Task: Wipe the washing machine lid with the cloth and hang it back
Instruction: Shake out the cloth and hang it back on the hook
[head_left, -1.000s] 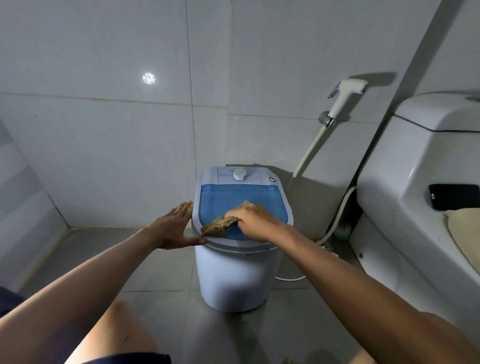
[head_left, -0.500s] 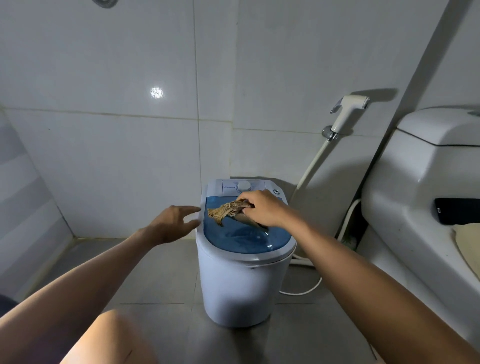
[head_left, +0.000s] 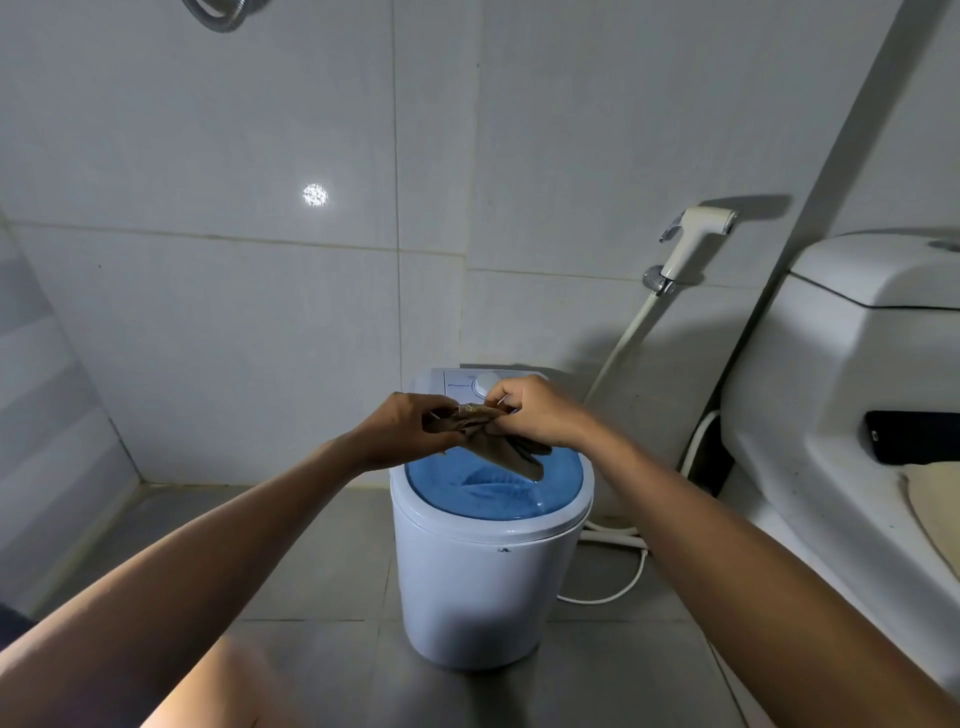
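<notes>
Above the small white washing machine (head_left: 488, 577), both hands hold a crumpled brown cloth (head_left: 498, 441) lifted off the blue lid (head_left: 493, 493). The left hand (head_left: 405, 426) pinches the cloth's left end with curled fingers and thumb; the right hand (head_left: 535, 415) has its fingers bent round the right part, and a loose corner hangs down toward the lid. Whether that corner touches the lid cannot be told. The hands hide part of the machine's control panel. Left of the machine lies open grey floor (head_left: 197, 530); to its right stand a toilet (head_left: 852, 415) and a wall-hung spray hose (head_left: 691, 244).
</notes>
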